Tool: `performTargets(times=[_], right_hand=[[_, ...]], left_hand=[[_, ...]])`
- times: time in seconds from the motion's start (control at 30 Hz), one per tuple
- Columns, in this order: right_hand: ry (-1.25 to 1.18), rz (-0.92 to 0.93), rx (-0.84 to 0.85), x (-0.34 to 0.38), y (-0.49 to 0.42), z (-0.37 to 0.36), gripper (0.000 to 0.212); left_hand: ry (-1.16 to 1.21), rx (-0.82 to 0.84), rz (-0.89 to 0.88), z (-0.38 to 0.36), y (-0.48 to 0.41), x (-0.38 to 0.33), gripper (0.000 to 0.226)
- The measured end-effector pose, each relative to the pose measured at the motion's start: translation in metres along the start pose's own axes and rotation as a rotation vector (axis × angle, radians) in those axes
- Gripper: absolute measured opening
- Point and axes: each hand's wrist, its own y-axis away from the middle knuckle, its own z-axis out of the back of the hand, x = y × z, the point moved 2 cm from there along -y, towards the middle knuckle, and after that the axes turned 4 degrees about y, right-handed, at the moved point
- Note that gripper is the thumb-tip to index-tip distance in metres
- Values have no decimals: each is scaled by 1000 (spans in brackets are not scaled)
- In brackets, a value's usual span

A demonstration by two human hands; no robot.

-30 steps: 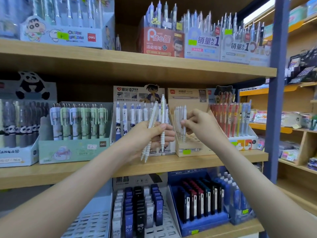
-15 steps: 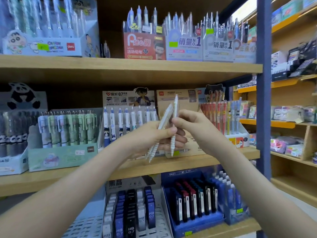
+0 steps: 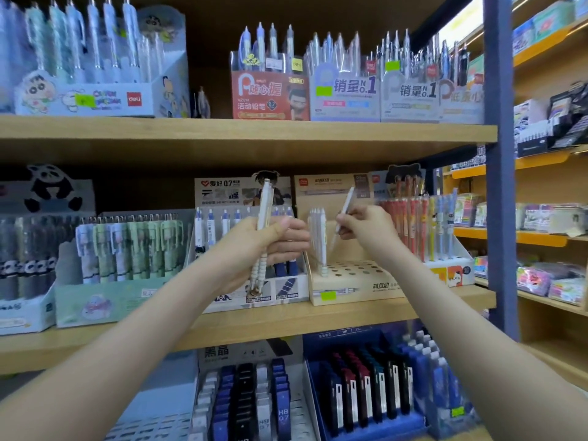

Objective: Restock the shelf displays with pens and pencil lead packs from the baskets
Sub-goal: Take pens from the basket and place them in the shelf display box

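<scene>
— Bright, even light; a glowing ceiling strip [image 3: 459, 19] shows at the upper right.
— Dark shadow lies under the pale wooden upper shelf [image 3: 222, 132]. Edges bend and smear; the centre is sharper.

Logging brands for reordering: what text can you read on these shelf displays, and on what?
"deli": cartoon box, top shelf.
"随心握", "活动铅笔": red box.
"销量NO.1": two pale boxes.
"爱好 0.7": blue-pen card.
"芯自动": beige display.
"黑晶": lead display.
"HB 0.7": lead pack.
Green price stickers: blurred.
</scene>
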Motion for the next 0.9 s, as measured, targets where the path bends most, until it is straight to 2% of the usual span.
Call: performTargets(times=[0.13, 0.3, 0.5, 0.9], right_hand=[[50, -42, 87, -6, -12, -7, 8], [69, -81, 176, 1, -16, -12, 16], [54, -74, 131, 2, -19, -14, 20], [75, -57, 213, 5, -20, -21, 13]], left_hand=[[14, -4, -14, 3, -2, 1, 29], [52, -9, -12, 2, -7, 0, 28], [83, -10, -6, 4, -11, 4, 28], [66, 2, 4, 4, -11, 11, 29]])
